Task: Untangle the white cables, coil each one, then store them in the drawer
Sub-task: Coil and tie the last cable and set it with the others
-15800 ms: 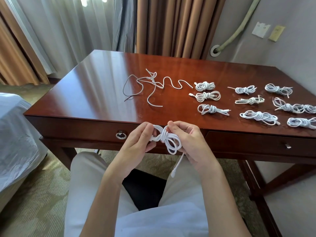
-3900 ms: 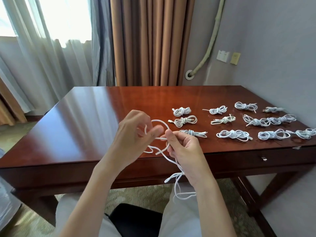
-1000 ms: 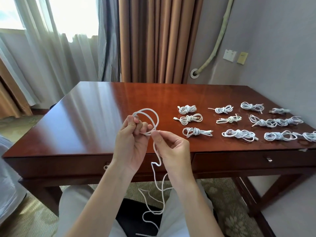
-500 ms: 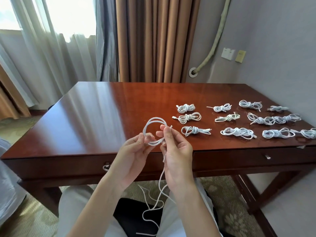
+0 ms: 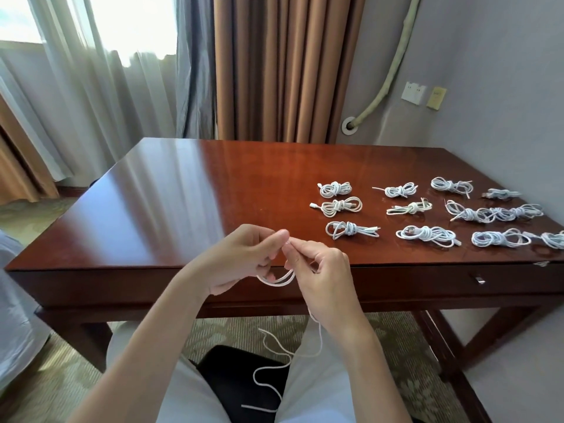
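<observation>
My left hand (image 5: 241, 261) and my right hand (image 5: 320, 270) meet fingertip to fingertip over the desk's front edge, both pinching one white cable (image 5: 276, 279). Two loops of it hang below my left fingers. Its loose tail (image 5: 274, 361) trails down past my right wrist onto my lap. Several coiled white cables (image 5: 351, 232) lie in rows on the right half of the wooden desk (image 5: 183, 209). The right drawer's front (image 5: 451, 280) is closed, with a small metal handle (image 5: 478, 279).
Curtains hang behind the desk, and a grey wall with a socket plate (image 5: 413, 92) stands to the right. A bed edge (image 5: 12, 300) sits at the left. A black chair seat (image 5: 238, 374) shows between my legs. The desk's left half holds nothing.
The loop that stood above my left fingers half a second ago now hangs below them. My hands have drawn together at the fingertips. The loose tangle seen on the desk earlier is gone from it.
</observation>
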`<state>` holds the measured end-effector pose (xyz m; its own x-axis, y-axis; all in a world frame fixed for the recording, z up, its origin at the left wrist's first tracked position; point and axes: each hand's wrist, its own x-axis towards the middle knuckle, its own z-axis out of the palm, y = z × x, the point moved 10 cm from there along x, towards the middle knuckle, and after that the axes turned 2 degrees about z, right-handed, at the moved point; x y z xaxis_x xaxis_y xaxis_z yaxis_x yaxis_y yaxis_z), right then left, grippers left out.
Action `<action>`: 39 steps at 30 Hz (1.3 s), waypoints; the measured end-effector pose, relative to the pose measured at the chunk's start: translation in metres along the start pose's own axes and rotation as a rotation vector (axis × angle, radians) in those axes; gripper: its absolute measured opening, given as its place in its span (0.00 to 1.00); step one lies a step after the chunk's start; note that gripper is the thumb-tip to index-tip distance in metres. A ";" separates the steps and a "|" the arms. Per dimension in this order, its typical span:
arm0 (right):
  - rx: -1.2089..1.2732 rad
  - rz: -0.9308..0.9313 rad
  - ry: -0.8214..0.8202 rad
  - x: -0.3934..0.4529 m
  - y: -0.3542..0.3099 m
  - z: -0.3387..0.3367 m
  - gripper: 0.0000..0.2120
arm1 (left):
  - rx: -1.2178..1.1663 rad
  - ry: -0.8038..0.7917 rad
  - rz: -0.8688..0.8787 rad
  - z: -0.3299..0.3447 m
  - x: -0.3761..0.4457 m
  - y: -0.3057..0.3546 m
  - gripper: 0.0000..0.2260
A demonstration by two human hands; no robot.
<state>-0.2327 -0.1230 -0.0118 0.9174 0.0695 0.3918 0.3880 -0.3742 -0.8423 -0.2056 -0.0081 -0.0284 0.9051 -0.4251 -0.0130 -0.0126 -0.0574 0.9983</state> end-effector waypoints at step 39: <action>0.139 0.176 -0.342 -0.011 -0.016 0.006 0.14 | 0.237 -0.148 0.205 0.000 -0.013 0.023 0.20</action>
<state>-0.2486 -0.1117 -0.0050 0.9381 0.3281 0.1113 0.2093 -0.2808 -0.9367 -0.2174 -0.0040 -0.0055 0.8025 -0.5746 0.1609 -0.3017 -0.1581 0.9402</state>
